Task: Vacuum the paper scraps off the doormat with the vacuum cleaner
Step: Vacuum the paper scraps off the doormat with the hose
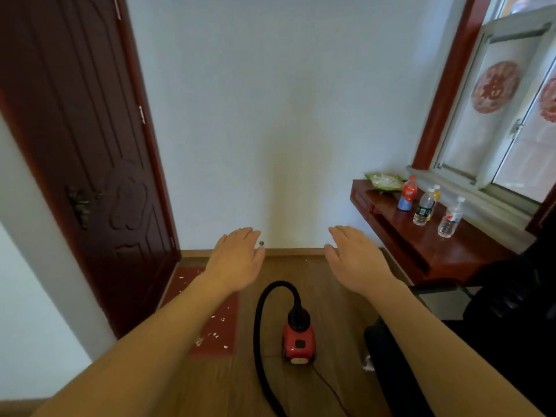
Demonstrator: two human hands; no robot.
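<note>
Scores of small white paper scraps (215, 334) lie scattered over the dark red rectangular doormat (231, 329), which sits on the wooden floor (337, 311) at its left edge, at the foot of the dark brown panelled door (90, 145). The scraps look light and loose, likely to flutter away from a fast nozzle.

Just beside the mat's right edge stands the small red canister vacuum cleaner (299, 341). Its black flexible hose (256, 326) arches up from the body and runs down out of the frame's bottom, so the nozzle end is hidden. The hose should bend freely but spring back. The best hold is probably the stiff end near the nozzle, letting the body trail. A thin cord (328, 386) leads off behind it.

Both the left hand (237, 260) and right hand (358, 260) hover well above the floor, fingers straight, palms down, holding nothing.

At the right, a dark red wooden table (421, 245) carries plastic bottles (424, 207) and a green dish (385, 180).
</note>
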